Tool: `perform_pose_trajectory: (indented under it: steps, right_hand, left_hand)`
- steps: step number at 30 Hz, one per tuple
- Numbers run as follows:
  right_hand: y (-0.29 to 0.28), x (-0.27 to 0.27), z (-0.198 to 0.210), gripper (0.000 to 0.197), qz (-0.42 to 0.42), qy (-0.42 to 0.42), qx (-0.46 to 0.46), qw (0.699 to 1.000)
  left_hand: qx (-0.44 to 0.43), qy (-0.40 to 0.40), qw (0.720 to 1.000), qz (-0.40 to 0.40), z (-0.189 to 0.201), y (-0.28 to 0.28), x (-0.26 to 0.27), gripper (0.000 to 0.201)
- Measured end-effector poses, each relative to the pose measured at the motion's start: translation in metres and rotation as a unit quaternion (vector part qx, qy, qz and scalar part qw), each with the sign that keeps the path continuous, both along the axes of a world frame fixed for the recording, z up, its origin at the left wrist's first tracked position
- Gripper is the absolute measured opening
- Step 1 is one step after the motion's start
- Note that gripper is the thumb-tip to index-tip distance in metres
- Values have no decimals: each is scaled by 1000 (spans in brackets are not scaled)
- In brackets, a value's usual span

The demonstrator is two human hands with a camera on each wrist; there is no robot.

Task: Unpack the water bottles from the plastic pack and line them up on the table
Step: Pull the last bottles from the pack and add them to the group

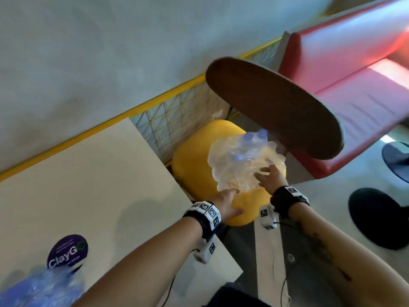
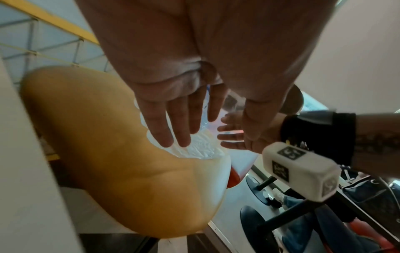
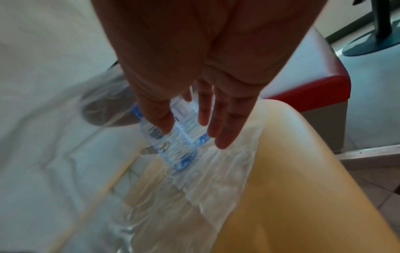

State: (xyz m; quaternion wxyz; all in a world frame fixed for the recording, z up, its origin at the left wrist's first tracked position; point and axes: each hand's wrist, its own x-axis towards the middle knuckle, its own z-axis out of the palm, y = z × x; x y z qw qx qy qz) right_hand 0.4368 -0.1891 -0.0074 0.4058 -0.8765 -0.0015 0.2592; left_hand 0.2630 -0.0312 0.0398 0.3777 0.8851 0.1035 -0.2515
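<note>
While the crinkled clear plastic pack of blue-capped water bottles [image 1: 242, 161] sits on the rounded yellow chair seat [image 1: 194, 167], both hands reach toward it with fingers straight and spread, grasping nothing. The pack lies just ahead of the fingertips, caps pointing away toward the dark oval wooden tabletop [image 1: 274, 111]. Over the seat's near edge, the left hand [image 1: 225, 201] touches the pack's near end; the right hand [image 1: 270, 177] rests against its right flank, seemingly nearer.
</note>
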Motion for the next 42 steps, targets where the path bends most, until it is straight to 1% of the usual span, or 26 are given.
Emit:
perform_pose_trajectory:
  steps: [1,2,3,4,6,7,9,10,13,15,16,18,20,22,23,25,27,30,32,33,34,36,38,39,40,42]
  right_hand:
    - [5,9,0,59,8,20,-26,999]
    - [11,17,0,54,-14,31,-13,999]
    - [14,24,4,50,16,45,-27,998]
    - [16,32,10,50,5,64,-57,996]
    - [18,50,0,58,-20,97,-45,994]
    - [21,56,-6,66,16,114,-51,992]
    - [22,71,-18,77,-2,120,-21,993]
    - [24,72,-13,74,-3,146,-9,989]
    - [25,77,-8,45,-29,234,14,972]
    - [22,86,-20,58,-59,259,68,962]
    - [22,88,-25,56,-79,263,77,958]
    - [22,88,-28,31,-99,278,88,951]
    - [25,90,-31,35,-113,279,95,949]
    - [29,95,-34,40,-101,269,116,951]
    - [29,97,-33,36,-99,269,116,951]
    - [28,99,-30,24,-99,268,105,952]
    - [25,103,-32,23,-90,279,104,951]
    - [29,104,-32,42,-93,275,115,950]
    - [29,104,-36,55,-94,267,125,951]
    - [30,103,-33,60,-92,269,139,949]
    - [30,105,-37,61,-98,281,150,943]
    - [38,104,-20,55,-116,296,154,935]
    - [42,105,-11,34,-85,279,109,950]
    - [43,102,-7,27,-74,269,81,957]
    - [42,100,-9,26,-66,264,54,961]
    - [40,92,-10,9,-45,276,28,960]
  left_hand:
    - [-4,4,1000,5,-5,-3,14,83]
    - [-13,3,1000,20,-9,-6,28,86]
    - [-22,2,999,41,-13,-7,42,85]
    - [-26,-4,998,64,-16,-7,56,78]
    - [-3,-5,995,96,-21,-6,84,48]
    - [11,0,994,111,-25,-3,96,38]
    - [15,-1,988,154,-28,3,115,41]
    - [22,3,986,165,-28,5,123,40]
    - [31,31,988,145,-26,12,147,32]
    - [20,61,986,153,-29,17,162,49]
    - [27,73,987,139,-30,20,167,59]
    - [78,126,987,63,-29,30,170,71]
    - [156,184,970,-11,-21,35,168,54]
    - [191,214,955,-72,-20,37,171,38]
    - [200,216,950,-107,-18,37,172,35]
    - [207,214,946,-132,-15,36,174,33]
    - [195,201,950,-137,-19,36,176,36]
    - [183,186,961,-92,-32,37,174,62]
    - [129,124,984,-2,-35,38,175,75]
    - [91,87,992,10,-36,40,175,77]
    - [71,83,994,0,-34,38,175,75]
    - [51,77,996,-2,-41,36,175,62]
    - [-16,63,994,88,-33,33,169,44]
    - [-48,71,990,116,-26,32,165,43]
    - [-75,106,984,122,-22,30,161,45]
    - [-108,154,976,107,-11,28,155,62]
